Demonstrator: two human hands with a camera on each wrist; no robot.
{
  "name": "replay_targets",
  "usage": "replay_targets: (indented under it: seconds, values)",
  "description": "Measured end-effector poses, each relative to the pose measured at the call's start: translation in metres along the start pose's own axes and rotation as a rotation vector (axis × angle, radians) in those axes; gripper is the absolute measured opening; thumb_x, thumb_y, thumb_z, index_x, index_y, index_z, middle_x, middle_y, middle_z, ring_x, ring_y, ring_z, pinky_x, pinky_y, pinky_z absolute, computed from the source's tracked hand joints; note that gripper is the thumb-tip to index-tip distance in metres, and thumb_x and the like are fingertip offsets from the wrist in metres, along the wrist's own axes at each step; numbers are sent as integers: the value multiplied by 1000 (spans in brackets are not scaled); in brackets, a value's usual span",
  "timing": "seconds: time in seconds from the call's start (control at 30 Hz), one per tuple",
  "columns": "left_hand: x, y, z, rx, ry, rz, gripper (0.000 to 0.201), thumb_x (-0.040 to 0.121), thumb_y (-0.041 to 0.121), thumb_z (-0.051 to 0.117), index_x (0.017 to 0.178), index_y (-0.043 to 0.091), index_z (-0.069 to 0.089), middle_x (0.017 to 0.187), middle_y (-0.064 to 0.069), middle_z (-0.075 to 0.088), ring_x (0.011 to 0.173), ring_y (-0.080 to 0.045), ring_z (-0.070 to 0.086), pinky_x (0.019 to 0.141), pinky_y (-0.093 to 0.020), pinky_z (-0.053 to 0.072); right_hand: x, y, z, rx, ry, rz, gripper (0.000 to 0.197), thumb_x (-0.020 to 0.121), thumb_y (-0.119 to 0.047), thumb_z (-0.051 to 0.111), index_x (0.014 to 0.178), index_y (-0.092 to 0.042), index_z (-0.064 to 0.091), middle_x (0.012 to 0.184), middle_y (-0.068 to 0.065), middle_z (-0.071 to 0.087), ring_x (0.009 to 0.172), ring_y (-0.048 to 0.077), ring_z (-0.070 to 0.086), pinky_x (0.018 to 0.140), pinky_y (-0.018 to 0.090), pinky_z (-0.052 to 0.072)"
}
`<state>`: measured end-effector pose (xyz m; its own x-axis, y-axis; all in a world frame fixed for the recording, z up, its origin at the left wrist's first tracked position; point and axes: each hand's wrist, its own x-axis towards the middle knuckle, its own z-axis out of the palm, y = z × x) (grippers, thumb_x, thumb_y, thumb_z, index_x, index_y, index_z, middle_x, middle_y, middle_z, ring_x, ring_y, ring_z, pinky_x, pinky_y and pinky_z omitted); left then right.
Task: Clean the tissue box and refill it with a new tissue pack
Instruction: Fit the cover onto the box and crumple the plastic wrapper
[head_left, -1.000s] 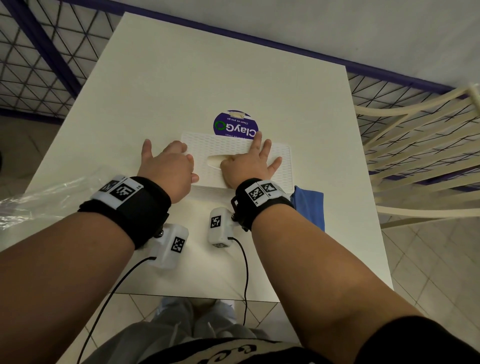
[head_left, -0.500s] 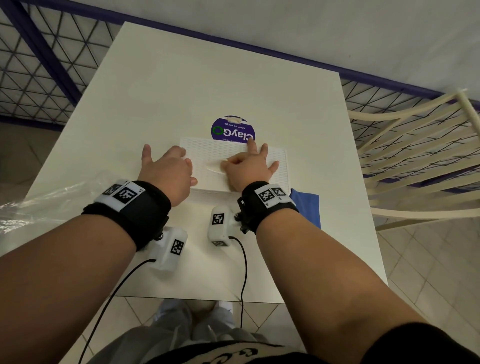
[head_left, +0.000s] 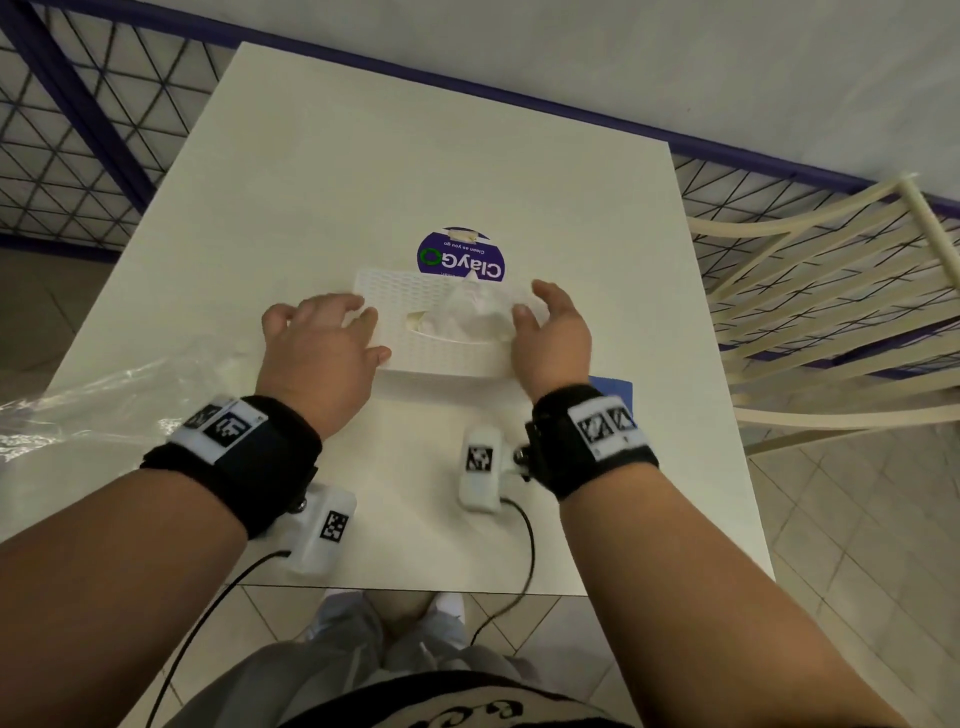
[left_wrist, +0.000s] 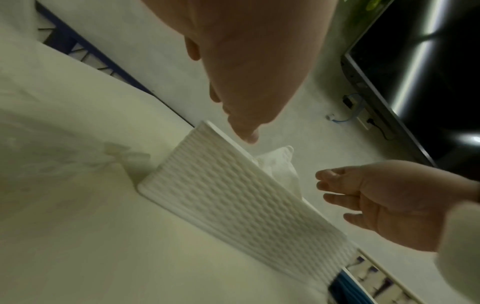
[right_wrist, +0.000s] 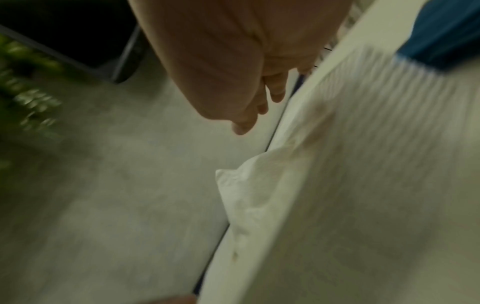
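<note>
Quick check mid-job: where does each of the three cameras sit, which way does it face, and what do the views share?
Head: on the head, facing forward and down at the table; both forearms, left hand and right hand flank the tissue box.
Left wrist: under the left hand, facing along its fingers across the box; the right hand shows too.
Right wrist: under the right hand, blurred, facing the box.
Shared: all three show the pulled-up tissue.

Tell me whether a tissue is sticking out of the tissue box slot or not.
Out. A crumpled white tissue stands up through the slot in the top of the tissue box; the left wrist view shows it rising above the lid too.
</note>
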<state>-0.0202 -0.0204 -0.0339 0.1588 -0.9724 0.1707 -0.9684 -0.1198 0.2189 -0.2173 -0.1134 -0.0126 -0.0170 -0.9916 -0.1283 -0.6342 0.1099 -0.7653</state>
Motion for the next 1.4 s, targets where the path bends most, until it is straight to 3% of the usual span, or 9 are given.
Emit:
replay_targets:
  seconds: [0.2,0.43,0.7,0.8,0.87,0.97,1.1,1.23,1.4]
  values:
    - [-8,4,10,92,-11,75,7,82,20,64,84,19,71,91,2,71,82,-26,63,80,-38,22,-18,36,8,-406,-156,-46,43,98,-26,45,138,-10,44,158,6,22,148,24,11,121,39,11]
    - [42,-1,10,81,-205,-2,51,86,9,46,135,23,48,143,4,45,129,-14,43,111,-44,8,38,15,22,-478,-177,-51,42,97,-29,43,133,-7,48,152,10,31,143,28,22,118,42,19]
    - [35,-2,9,-13,-316,-19,66,85,6,45,147,19,27,155,3,24,144,-14,17,114,-43,14,33,7,26,-437,-107,-59,37,95,-21,45,128,-8,51,147,8,39,142,25,25,118,41,18]
    - [34,-27,-6,-267,-331,-68,64,92,7,43,150,22,22,158,2,17,143,-17,22,115,-32,20,-4,-16,35,-173,-25,-194,27,89,-14,51,114,-12,61,127,6,59,124,24,49,105,32,36]
    - [31,-55,-20,-285,-235,-170,56,94,11,43,147,23,30,155,-3,25,136,-23,34,112,-34,26,-31,-34,53,-168,-169,-269,15,87,-19,53,97,-14,63,103,6,67,96,24,61,83,31,49]
    - [21,-110,-38,-35,-287,-419,50,95,42,45,141,23,40,148,-9,34,129,-33,41,108,-47,30,-63,-58,87,-247,-681,-180,29,87,-40,58,75,-14,62,81,4,71,72,21,65,66,30,53]
    - [-10,-166,-44,29,-519,-580,68,92,56,43,139,8,42,144,-17,41,131,-34,38,106,-41,33,-96,-75,129,-459,-1224,-55,53,83,-61,58,88,-11,74,80,0,75,63,15,61,58,24,47]
    - [-47,-193,-33,-23,-606,-676,61,96,47,42,136,0,43,142,-20,44,128,-35,42,104,-39,35,-116,-82,162,-481,-1332,68,68,80,-68,55,108,-7,67,97,5,75,56,16,55,60,26,49]
    - [-61,-191,-30,70,-557,-747,47,100,35,37,115,-5,57,120,-23,59,110,-37,55,78,-33,38,-120,-99,191,-233,-1082,119,69,75,-65,63,103,-2,58,84,12,74,58,24,65,62,39,60]
